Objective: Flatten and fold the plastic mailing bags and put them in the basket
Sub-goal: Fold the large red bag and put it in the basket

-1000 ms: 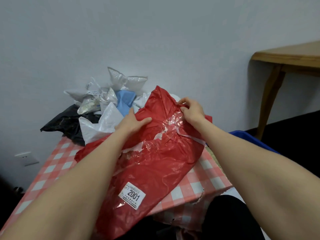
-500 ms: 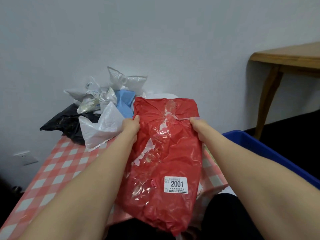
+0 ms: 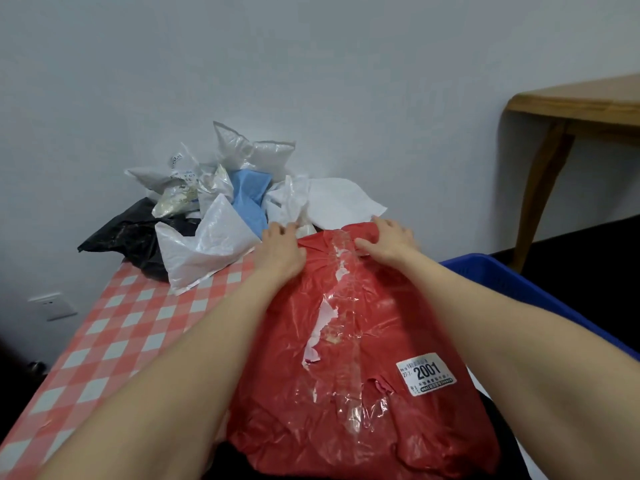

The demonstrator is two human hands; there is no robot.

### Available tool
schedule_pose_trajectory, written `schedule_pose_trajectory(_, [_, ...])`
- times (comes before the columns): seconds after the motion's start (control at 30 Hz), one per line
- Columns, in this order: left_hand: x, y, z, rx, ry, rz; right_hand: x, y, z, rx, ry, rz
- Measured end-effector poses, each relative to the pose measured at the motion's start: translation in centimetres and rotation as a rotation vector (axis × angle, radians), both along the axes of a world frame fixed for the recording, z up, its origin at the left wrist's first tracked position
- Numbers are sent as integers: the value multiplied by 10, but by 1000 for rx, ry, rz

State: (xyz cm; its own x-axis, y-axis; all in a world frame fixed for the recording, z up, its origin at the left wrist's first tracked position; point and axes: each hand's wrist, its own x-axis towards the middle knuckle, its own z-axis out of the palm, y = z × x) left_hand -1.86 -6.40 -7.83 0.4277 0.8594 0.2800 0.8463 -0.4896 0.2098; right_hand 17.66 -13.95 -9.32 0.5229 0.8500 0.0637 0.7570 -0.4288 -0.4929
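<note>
A large red mailing bag (image 3: 349, 341) with a white "2001" label lies spread on the checked table (image 3: 114, 327), its near end hanging over the table's front edge. My left hand (image 3: 281, 251) holds the bag's far left corner, and my right hand (image 3: 388, 242) holds the far right corner with its thumb lying on top. Both hands sit low, at the table surface. A heap of crumpled white, blue and black mailing bags (image 3: 221, 209) lies behind the red bag against the wall. The blue basket (image 3: 519, 285) stands to the right of the table, partly hidden by my right arm.
A wooden side table (image 3: 575, 105) stands at the far right against the wall. A wall socket (image 3: 53, 305) is low on the left. The left half of the checked tablecloth is bare.
The red bag, held upright by its top corners half a second ago, has been swung forward and laid down on the table. Both hands moved forward and down with it.
</note>
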Motion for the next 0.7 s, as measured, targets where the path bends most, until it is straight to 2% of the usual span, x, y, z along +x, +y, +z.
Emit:
schedule_pose_trajectory(0.07, [10, -2, -5, -120, 123, -124, -12, 4, -2, -122, -40, 137])
schedule_pose_trajectory(0.13, [15, 5, -22, -305, 252, -127, -20, 10, -8, -271, -97, 218])
schedule_pose_trajectory(0.23, [14, 11, -43, -408, 320, -97, -23, 11, -19, -352, -46, 225])
schedule_pose_trajectory(0.57, [19, 12, -50, -472, 287, -54, -21, 15, -37, -351, -9, 194])
schedule_pose_trajectory(0.7, [8, 20, -55, -502, 131, -91, -12, 19, -37, -318, 81, 223])
